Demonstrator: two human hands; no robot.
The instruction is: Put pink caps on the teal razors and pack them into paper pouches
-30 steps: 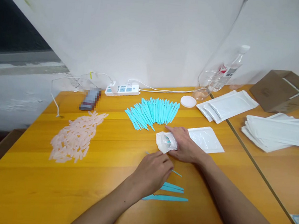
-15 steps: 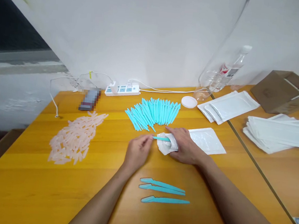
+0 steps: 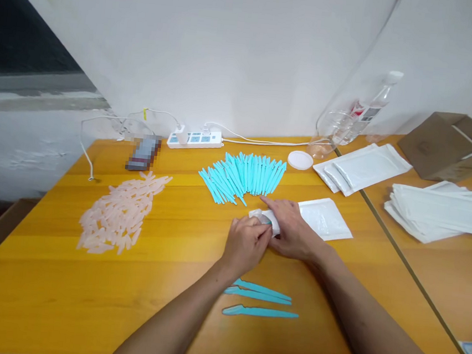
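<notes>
A white padded mailer (image 3: 326, 219) lies flat on the table, its mouth to the left. My right hand (image 3: 292, 227) is closed around the mailer near its mouth. At that mouth, my left hand (image 3: 247, 244) pinches a turquoise eyebrow razor (image 3: 268, 222), most of which is hidden inside the bag and behind my fingers. Nearer to me lie three more turquoise razors (image 3: 260, 312), partly overlapped by my left forearm. Beyond my hands a fanned pile of turquoise razors (image 3: 246, 178) covers part of the table.
Pale pink pieces (image 3: 117, 215) form a heap on the left. Behind are a blurred phone (image 3: 143, 153), a power strip (image 3: 195, 139), a round lid (image 3: 300, 160) and a plastic bottle (image 3: 369, 112). White mailers (image 3: 366, 170) and a cardboard box (image 3: 443, 147) stand right.
My left hand has moved right, pushing the turquoise razor deeper into the mailer's mouth. My right hand stays on the mailer. The view has shifted slightly.
</notes>
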